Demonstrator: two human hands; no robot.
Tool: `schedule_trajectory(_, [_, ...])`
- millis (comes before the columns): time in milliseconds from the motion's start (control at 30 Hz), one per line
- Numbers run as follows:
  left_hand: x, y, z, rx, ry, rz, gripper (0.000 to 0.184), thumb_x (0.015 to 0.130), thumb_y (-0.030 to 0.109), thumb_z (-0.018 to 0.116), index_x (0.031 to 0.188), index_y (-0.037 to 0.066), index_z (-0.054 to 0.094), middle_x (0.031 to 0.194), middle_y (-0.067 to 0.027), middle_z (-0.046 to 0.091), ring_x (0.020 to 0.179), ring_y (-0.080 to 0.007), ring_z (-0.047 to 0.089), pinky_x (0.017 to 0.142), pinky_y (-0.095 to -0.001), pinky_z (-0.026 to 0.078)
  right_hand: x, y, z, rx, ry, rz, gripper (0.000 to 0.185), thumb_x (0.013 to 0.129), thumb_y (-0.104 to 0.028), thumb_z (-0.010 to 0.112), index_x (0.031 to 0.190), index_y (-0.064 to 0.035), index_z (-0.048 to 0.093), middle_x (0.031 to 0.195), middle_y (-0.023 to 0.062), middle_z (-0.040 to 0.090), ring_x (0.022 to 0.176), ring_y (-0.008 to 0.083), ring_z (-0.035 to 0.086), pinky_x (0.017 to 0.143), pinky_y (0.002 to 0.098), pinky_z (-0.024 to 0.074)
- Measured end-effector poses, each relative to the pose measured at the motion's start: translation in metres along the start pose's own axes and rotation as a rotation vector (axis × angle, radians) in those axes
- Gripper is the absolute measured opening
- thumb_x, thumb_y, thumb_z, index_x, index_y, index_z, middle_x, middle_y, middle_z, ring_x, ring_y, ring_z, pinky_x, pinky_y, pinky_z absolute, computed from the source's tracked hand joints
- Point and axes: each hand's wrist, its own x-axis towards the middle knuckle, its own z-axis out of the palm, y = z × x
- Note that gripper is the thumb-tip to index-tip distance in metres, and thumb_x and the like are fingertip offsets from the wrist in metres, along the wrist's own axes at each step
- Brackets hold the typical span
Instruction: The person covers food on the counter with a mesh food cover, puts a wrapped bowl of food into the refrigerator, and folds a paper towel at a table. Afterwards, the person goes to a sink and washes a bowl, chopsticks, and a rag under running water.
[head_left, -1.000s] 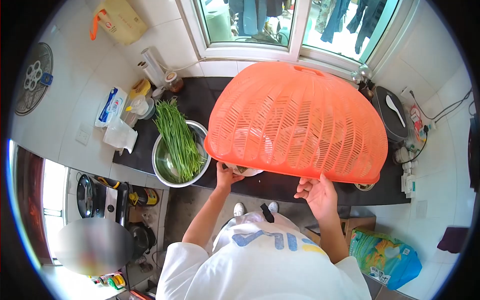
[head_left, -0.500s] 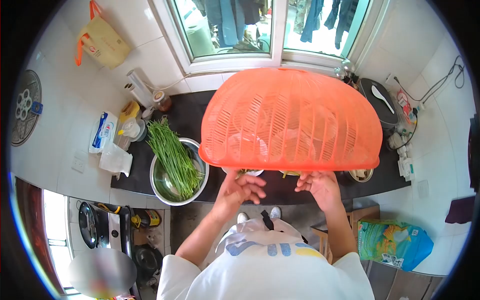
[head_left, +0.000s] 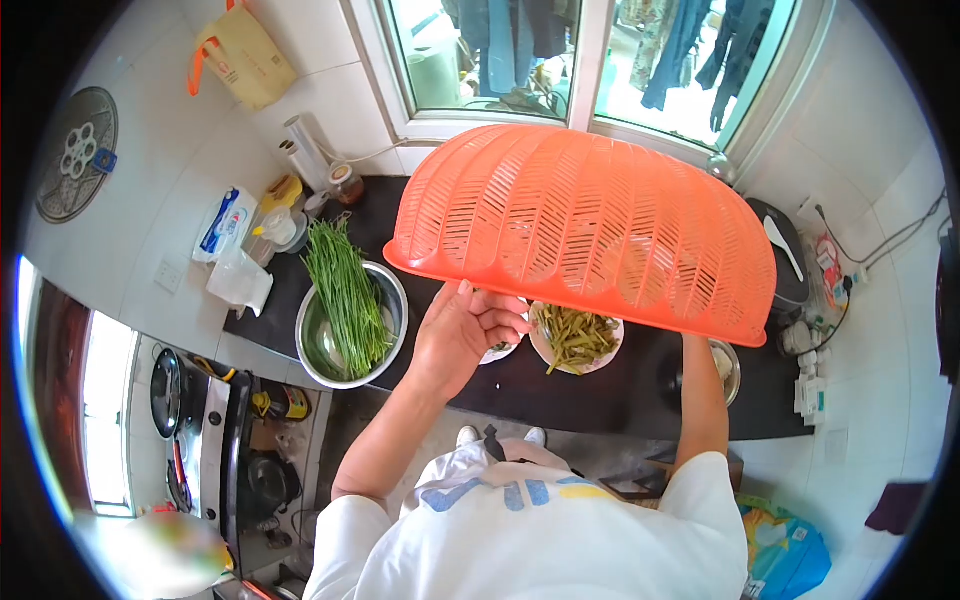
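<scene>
A large orange slotted plastic cover (head_left: pixel 590 225) is raised and tilted over the dark counter (head_left: pixel 480 395). My left hand (head_left: pixel 465 330) is at its lower left edge, palm up, with the fingers curled under the rim. The cover hides my right hand; only the forearm (head_left: pixel 705 400) shows, reaching beneath the right side. Below the rim, a plate of green cut vegetables (head_left: pixel 577 338) is exposed, with part of another plate (head_left: pixel 497 352) beside my left hand. A metal bowl (head_left: pixel 735 375) shows partly behind the right forearm.
Long green stalks (head_left: pixel 345 300) lie in a steel basin (head_left: pixel 310 365) on the left. Jars and a tissue pack (head_left: pixel 225 225) stand by the left wall. A black appliance (head_left: pixel 785 250) sits at the right under a white spoon. A window (head_left: pixel 590 60) is behind.
The cover has been lifted and tilted, its right side lower, uncovering the plate of vegetables. My right hand has gone under it, out of sight. My left hand has moved up to the rim.
</scene>
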Motion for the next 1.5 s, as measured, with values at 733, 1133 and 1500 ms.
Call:
schedule_trajectory(733, [-0.029, -0.019, 0.0, 0.117, 0.108, -0.049, 0.041, 0.092, 0.033, 0.033, 0.122, 0.005, 0.031, 0.095, -0.0155, 0.058, 0.084, -0.0253, 0.059, 0.071, -0.0322, 0.048, -0.001, 0.003, 0.045, 0.345, -0.171, 0.143, 0.025, 0.086, -0.022, 0.049, 0.1, -0.0026, 0.056, 0.096, 0.01, 0.06, 0.086, 0.022, 0.059, 0.076, 0.0373, 0.0492])
schedule_trajectory(1133, [-0.093, -0.06, -0.09, -0.071, 0.264, -0.22, 0.021, 0.087, 0.012, 0.044, 0.106, 0.005, 0.046, 0.088, -0.0129, 0.06, 0.08, -0.0215, 0.06, 0.07, -0.0302, 0.048, -0.275, 0.069, -0.056, 1.045, -0.677, 0.968, 0.029, 0.087, -0.029, 0.046, 0.1, -0.0049, 0.056, 0.095, 0.009, 0.061, 0.084, 0.0232, 0.06, 0.074, 0.0369, 0.0501])
schedule_trajectory(1500, [-0.126, -0.119, -0.173, -0.165, 0.306, -0.662, 0.021, 0.086, 0.012, 0.044, 0.104, 0.004, 0.052, 0.091, -0.0087, 0.061, 0.082, -0.0177, 0.059, 0.072, -0.0315, 0.049, -0.304, 0.068, -0.111, 1.053, -0.199, 0.987, 0.038, 0.089, -0.036, 0.04, 0.114, -0.0085, 0.044, 0.109, 0.0104, 0.053, 0.099, 0.023, 0.051, 0.082, 0.038, 0.0452])
